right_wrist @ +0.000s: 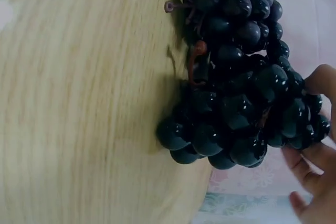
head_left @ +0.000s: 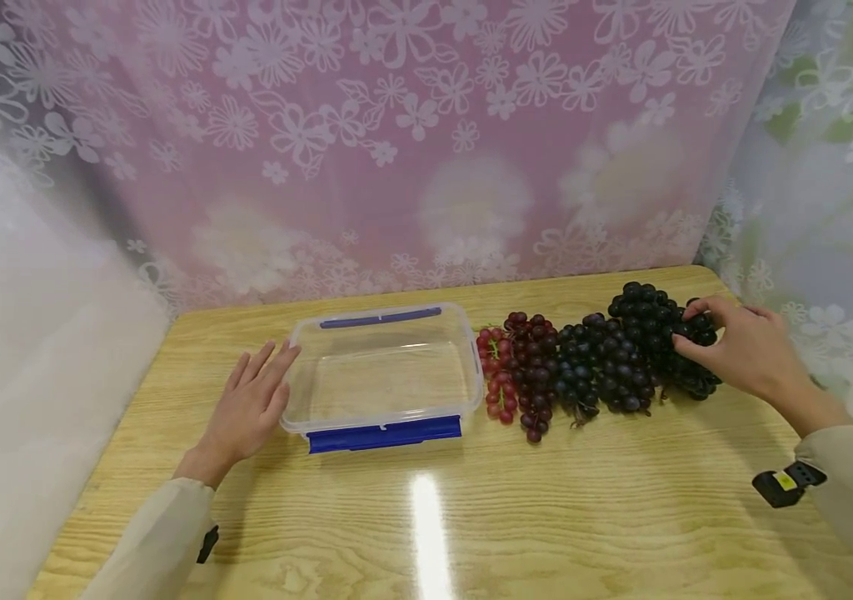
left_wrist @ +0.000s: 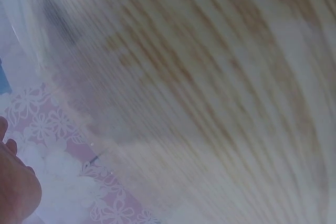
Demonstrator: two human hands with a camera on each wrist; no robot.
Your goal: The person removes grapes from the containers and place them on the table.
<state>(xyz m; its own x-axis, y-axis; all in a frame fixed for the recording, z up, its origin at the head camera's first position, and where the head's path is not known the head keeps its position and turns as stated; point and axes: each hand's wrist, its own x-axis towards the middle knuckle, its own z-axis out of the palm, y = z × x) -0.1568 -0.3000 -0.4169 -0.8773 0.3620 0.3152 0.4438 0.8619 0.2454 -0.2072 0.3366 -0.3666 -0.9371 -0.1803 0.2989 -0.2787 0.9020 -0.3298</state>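
A clear plastic food container [head_left: 389, 379] with blue clips stands on the table, nothing inside it. My left hand [head_left: 250, 404] lies with straight fingers at its left rim, the fingertips over the edge. In the left wrist view only part of this hand [left_wrist: 18, 187] shows at the lower left. At the right end of a row of grapes, my right hand [head_left: 749, 346] grips the bunch of black grapes [head_left: 651, 321] between thumb and fingers. The right wrist view shows the black grapes [right_wrist: 236, 114] close up, with the thumb and fingers [right_wrist: 317, 163] at their outer end.
Left of the black bunch lie two dark blue-purple bunches [head_left: 621, 367], [head_left: 578, 362], a dark red bunch [head_left: 534, 358] and a small bright red bunch [head_left: 500, 392] beside the container's right wall. A pink floral curtain [head_left: 426, 167] hangs behind the wooden table [head_left: 546, 517].
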